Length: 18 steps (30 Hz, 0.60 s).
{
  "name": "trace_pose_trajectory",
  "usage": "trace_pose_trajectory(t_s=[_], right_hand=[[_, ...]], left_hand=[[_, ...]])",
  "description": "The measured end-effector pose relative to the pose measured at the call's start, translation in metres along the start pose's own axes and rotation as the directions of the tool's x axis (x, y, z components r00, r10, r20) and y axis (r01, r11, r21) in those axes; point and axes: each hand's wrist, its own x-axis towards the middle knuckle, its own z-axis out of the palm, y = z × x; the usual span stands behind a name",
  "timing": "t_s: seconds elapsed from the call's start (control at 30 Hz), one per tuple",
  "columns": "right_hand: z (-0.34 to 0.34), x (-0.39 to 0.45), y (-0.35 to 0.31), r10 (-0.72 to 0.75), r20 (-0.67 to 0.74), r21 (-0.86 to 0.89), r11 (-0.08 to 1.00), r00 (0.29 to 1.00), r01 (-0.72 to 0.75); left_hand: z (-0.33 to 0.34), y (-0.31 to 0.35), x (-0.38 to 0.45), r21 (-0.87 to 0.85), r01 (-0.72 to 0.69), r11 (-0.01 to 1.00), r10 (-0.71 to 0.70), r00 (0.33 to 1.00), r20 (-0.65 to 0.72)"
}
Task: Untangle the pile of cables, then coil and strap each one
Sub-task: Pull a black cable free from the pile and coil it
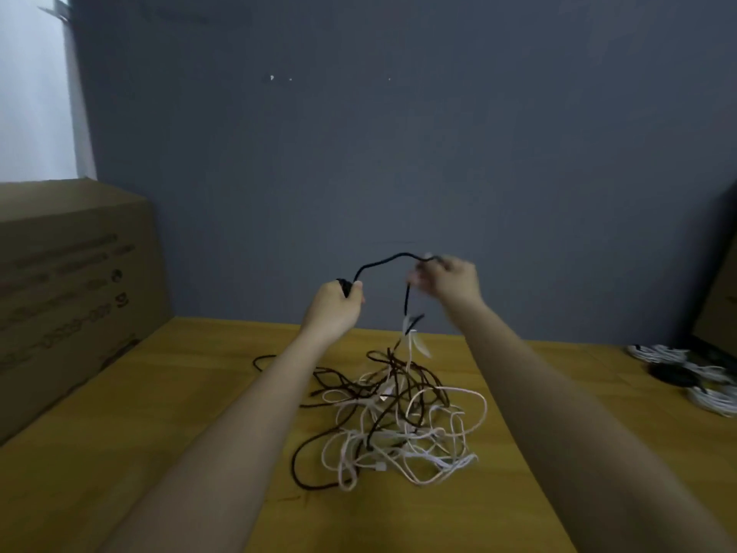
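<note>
Above a yellow wooden surface (pixel 191 433) set against a grey wall, a person is lifting one black cable (pixel 383 262) clear of a tangled pile of cables (pixel 399 421), the left hand (pixel 337 309) clenching around what looks like a few gathered turns of it while the right hand (pixel 450 279), blurred by motion, is pinching the same cable further along, so that a short arch of cord is spanning the gap between the two hands. From the right hand the black cable is dropping down into the heap, where it is dragging a pale strand (pixel 414 341) up with it, a sign that it is not yet free. The pile itself, dark and white cords looped over one another, is lying near the middle of the surface and appears largely unsorted. At the far right edge, several coiled bundles (pixel 678 365), mostly white with one dark, are resting together, suggesting that some cables are already finished, though whether each is strapped is too small to tell. By that reading the job is under way but well short of done, with most of the heap waiting to be separated, coiled and strapped. A large cardboard box (pixel 71 281) is standing closed at the left, its contents hidden, and no open container is showing in the view
</note>
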Motion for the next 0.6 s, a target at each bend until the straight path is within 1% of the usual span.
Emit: trace_pose_trajectory(t_s=[0.03, 0.07, 0.1, 0.13, 0.17, 0.2, 0.23, 0.27, 0.3, 0.33, 0.37, 0.4, 0.43, 0.47, 0.5, 0.53, 0.57, 0.6], right_hand=[[0.0, 0.002, -0.016, -0.024, -0.08, 0.322, 0.946, 0.996, 0.049], [0.001, 0.007, -0.028, -0.057, -0.112, 0.562, 0.82, 0.992, 0.11], [0.003, 0.007, -0.039, -0.094, -0.103, 0.672, 0.728, 0.99, 0.139], [0.004, 0.01, -0.038, -0.114, -0.086, 0.674, 0.725, 0.99, 0.142], [0.003, 0.008, -0.033, -0.089, -0.071, 0.49, 0.864, 0.993, 0.113], [0.0, 0.004, -0.023, -0.056, -0.01, 0.151, 0.987, 0.998, 0.057], [-0.003, -0.001, -0.008, 0.015, 0.087, -0.245, 0.97, 0.996, 0.007], [-0.006, -0.003, 0.004, 0.09, 0.14, -0.525, 0.851, 0.986, -0.003], [-0.007, -0.006, 0.004, 0.133, 0.136, -0.582, 0.813, 0.982, -0.03], [-0.006, -0.006, -0.003, 0.088, 0.088, -0.448, 0.893, 0.992, -0.039], [-0.006, -0.002, -0.016, -0.016, -0.003, -0.194, 0.981, 1.0, 0.015], [-0.006, 0.005, -0.033, -0.128, -0.114, 0.076, 0.988, 0.985, 0.137], [-0.004, 0.011, -0.053, -0.207, -0.196, 0.305, 0.916, 0.958, 0.26], [0.0, 0.016, -0.075, -0.234, -0.238, 0.495, 0.806, 0.943, 0.325], [0.003, 0.018, -0.088, -0.259, -0.251, 0.563, 0.745, 0.933, 0.358], [0.003, 0.02, -0.091, -0.278, -0.27, 0.536, 0.752, 0.922, 0.384], [0.0, 0.022, -0.082, -0.308, -0.265, 0.368, 0.844, 0.914, 0.391], [-0.004, 0.022, -0.065, -0.334, -0.187, 0.06, 0.935, 0.924, 0.35]], left_hand=[[-0.002, 0.001, 0.0, 0.002, -0.015, 1.0, 0.015, 1.0, 0.001], [-0.003, 0.006, 0.0, 0.002, -0.039, 0.999, 0.039, 0.999, 0.0], [-0.003, 0.011, 0.0, -0.001, -0.066, 0.998, 0.066, 0.998, -0.007], [-0.003, 0.017, 0.001, -0.013, -0.087, 0.996, 0.087, 0.996, -0.024], [-0.004, 0.022, 0.003, -0.029, -0.091, 0.995, 0.09, 0.995, -0.047], [-0.005, 0.024, 0.005, -0.043, -0.081, 0.996, 0.078, 0.995, -0.069], [-0.007, 0.024, 0.006, -0.048, -0.061, 0.997, 0.057, 0.995, -0.083], [-0.01, 0.023, 0.006, -0.041, -0.042, 0.998, 0.039, 0.995, -0.087], [-0.012, 0.021, 0.006, -0.026, -0.028, 0.999, 0.026, 0.996, -0.084], [-0.015, 0.02, 0.005, -0.013, -0.025, 1.0, 0.024, 0.996, -0.08], [-0.018, 0.021, 0.005, -0.01, -0.033, 0.999, 0.032, 0.996, -0.084], [-0.02, 0.024, 0.006, -0.017, -0.057, 0.998, 0.055, 0.994, -0.092], [-0.022, 0.03, 0.008, -0.023, -0.089, 0.996, 0.086, 0.992, -0.095], [-0.023, 0.037, 0.01, -0.028, -0.12, 0.992, 0.117, 0.988, -0.098], [-0.025, 0.044, 0.012, -0.033, -0.146, 0.989, 0.142, 0.984, -0.106], [-0.026, 0.05, 0.015, -0.042, -0.165, 0.985, 0.159, 0.98, -0.121], [-0.027, 0.052, 0.017, -0.047, -0.168, 0.985, 0.161, 0.978, -0.133], [-0.03, 0.051, 0.019, -0.041, -0.157, 0.987, 0.151, 0.979, -0.137]])
